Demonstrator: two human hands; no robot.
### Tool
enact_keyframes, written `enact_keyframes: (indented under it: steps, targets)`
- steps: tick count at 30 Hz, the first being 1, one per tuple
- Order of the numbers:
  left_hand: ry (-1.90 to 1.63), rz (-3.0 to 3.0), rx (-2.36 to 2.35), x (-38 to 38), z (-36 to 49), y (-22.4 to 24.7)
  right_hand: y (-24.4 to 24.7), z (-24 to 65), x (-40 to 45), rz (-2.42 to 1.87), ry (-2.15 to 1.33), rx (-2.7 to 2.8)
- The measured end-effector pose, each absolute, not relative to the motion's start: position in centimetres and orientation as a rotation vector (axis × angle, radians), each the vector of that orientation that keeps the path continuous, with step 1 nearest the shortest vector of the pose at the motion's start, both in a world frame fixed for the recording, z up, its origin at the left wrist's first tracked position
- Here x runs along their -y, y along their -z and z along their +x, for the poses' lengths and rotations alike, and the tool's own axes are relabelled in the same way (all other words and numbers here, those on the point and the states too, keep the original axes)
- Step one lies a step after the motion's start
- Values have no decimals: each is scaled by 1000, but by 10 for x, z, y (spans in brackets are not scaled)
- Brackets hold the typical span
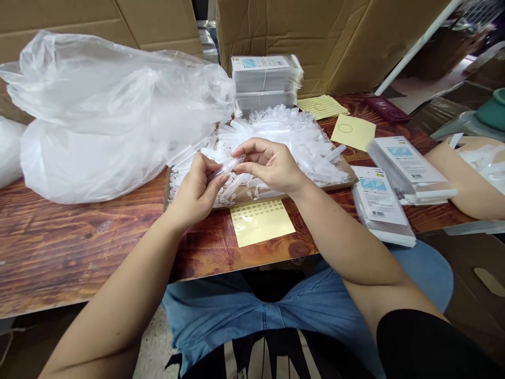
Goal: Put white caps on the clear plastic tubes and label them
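Between my hands is a small clear plastic tube [226, 167], held over the near part of a shallow cardboard tray [260, 198]. My left hand [199, 189] is closed around its lower left end. My right hand [272, 163] pinches its other end between thumb and fingertips. Beneath and behind them, the tray holds a heap of translucent plastic tubes [284, 131] and small white pieces like caps. Fingers partly cover the tube, so its ends are hard to make out.
A large translucent plastic bag [118, 121] lies to the left. Banded packs of printed sleeves [264, 79] stand behind the tray, with further packs [381, 200] at right. A yellow sticker sheet [262, 223] lies at the table's front edge. Cardboard [292, 31] walls the back.
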State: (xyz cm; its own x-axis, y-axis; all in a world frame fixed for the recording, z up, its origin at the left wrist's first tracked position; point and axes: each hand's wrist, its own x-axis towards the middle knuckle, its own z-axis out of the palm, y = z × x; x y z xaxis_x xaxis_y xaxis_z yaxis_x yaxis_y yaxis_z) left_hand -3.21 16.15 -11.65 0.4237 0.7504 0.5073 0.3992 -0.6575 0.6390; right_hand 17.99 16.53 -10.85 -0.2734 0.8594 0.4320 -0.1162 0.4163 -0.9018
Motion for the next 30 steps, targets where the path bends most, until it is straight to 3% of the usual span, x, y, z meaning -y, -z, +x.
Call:
enact_keyframes:
  steps: [10,30]
  targets:
    - [-1048,2351,-1014,-156,-30,115,102,179,-154,-912,-865,1793]
    - [-979,2122,-918,-153,-25,117,97,182,-142,-1096,-885,1927]
